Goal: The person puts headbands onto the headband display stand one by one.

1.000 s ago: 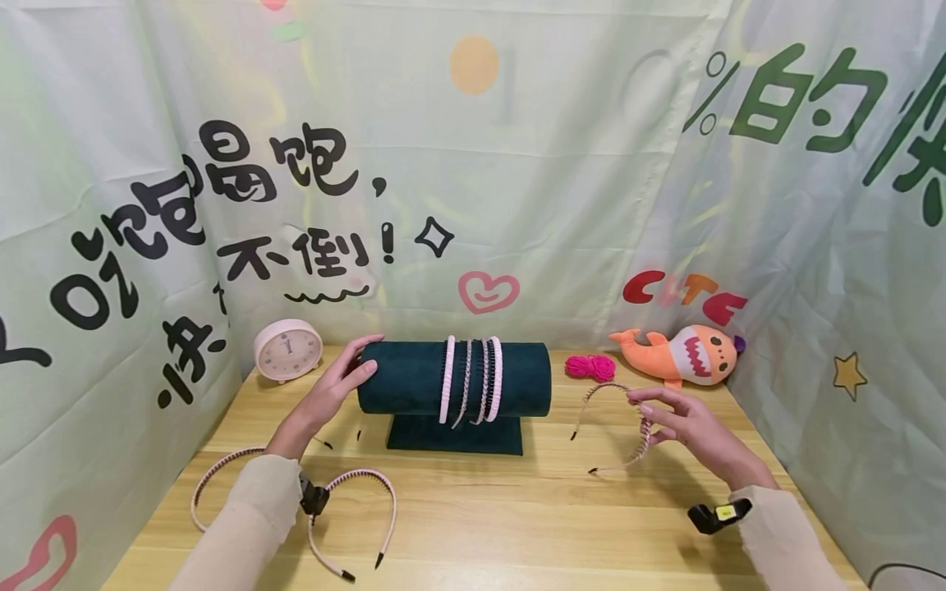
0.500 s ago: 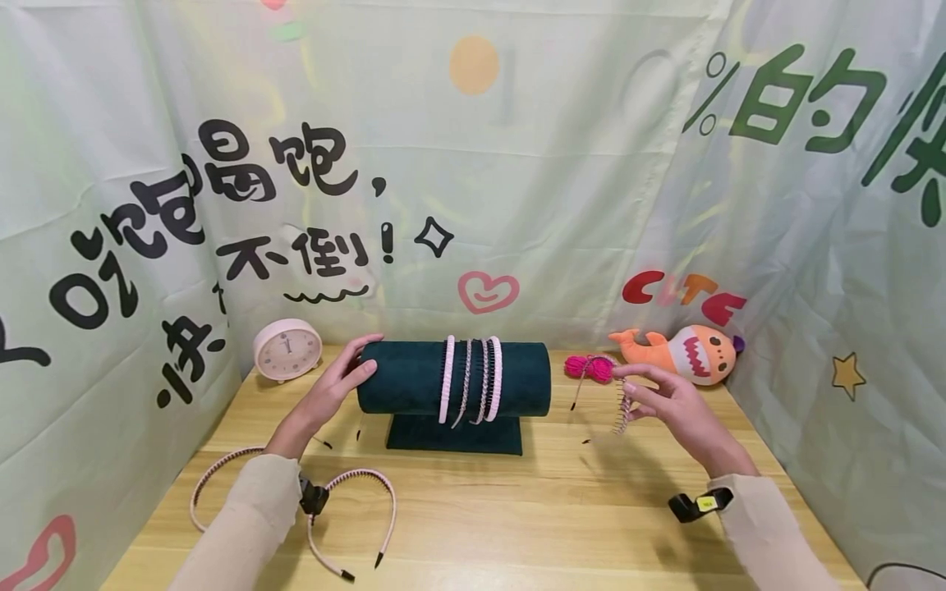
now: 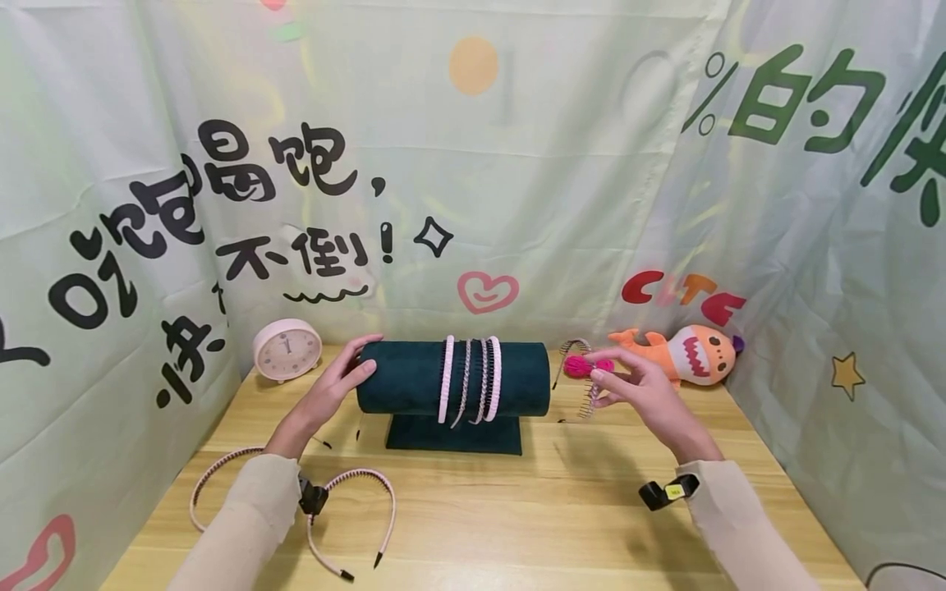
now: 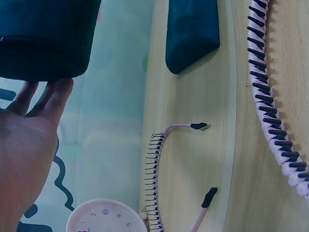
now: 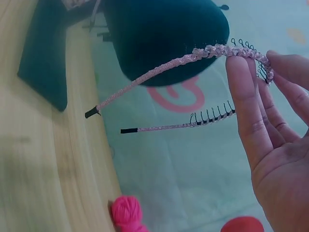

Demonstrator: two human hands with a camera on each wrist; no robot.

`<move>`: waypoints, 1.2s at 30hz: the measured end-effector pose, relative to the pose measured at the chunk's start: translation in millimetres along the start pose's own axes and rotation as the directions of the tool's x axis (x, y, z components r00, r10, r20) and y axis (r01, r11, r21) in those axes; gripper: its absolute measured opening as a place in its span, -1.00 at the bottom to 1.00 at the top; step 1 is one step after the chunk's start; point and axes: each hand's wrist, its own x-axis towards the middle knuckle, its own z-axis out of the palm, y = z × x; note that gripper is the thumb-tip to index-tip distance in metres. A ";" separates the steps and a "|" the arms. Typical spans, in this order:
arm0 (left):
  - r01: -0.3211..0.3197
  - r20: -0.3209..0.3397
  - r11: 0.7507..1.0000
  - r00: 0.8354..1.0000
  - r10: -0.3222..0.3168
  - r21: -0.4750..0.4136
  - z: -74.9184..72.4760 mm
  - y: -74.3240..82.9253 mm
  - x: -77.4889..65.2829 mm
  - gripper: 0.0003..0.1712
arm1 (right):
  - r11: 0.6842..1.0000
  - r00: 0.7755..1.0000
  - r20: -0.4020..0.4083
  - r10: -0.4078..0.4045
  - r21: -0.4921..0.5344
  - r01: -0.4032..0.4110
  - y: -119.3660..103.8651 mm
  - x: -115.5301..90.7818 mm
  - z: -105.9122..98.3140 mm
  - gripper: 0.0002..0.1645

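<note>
My left hand [image 3: 340, 382] holds the left end of a dark green velvet headband stand [image 3: 406, 377], thumb in front and fingers at the top. Several pink headbands, including a thick padded one [image 3: 496, 382], sit around its roll. To the right of the roll, my right hand [image 3: 646, 398] pinches a headband [image 5: 169, 64] between thumb and fingers. That headband is thin and pink, with clear beads, dark comb teeth and black tips; its ends point toward the stand. Part of its arch is hidden by the fingers.
On the wooden table [image 3: 473, 517], a pink headband [image 3: 394, 501] lies at front left, another [image 3: 199, 484] partly under the left sleeve. A pink clock [image 3: 288, 350] stands at back left. Pink yarn [image 3: 576, 367] and an orange plush shark [image 3: 650, 357] lie at back right.
My right hand has moved left, carrying the beaded headband closer to the right end of the stand. My left hand stays at the stand's left end.
</note>
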 end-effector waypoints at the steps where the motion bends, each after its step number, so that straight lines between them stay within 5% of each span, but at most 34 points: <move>1: -0.002 0.000 1.000 1.000 0.002 0.000 -0.2 0.2 -0.2 -0.38 | 1.000 1.000 0.004 -0.001 0.004 0.001 -1.2 1.8 2.4 -0.60; 25: 0.004 -0.005 1.000 1.000 -0.004 0.005 -0.7 -1.5 0.0 -0.38 | 0.998 0.999 0.040 0.017 0.057 -0.019 -17.3 24.2 41.7 -0.39; 36: -0.004 0.001 1.000 1.000 0.004 0.003 -0.3 -0.3 0.1 -0.37 | 1.000 0.999 0.054 0.006 -0.005 -0.006 -16.2 29.5 46.1 -0.36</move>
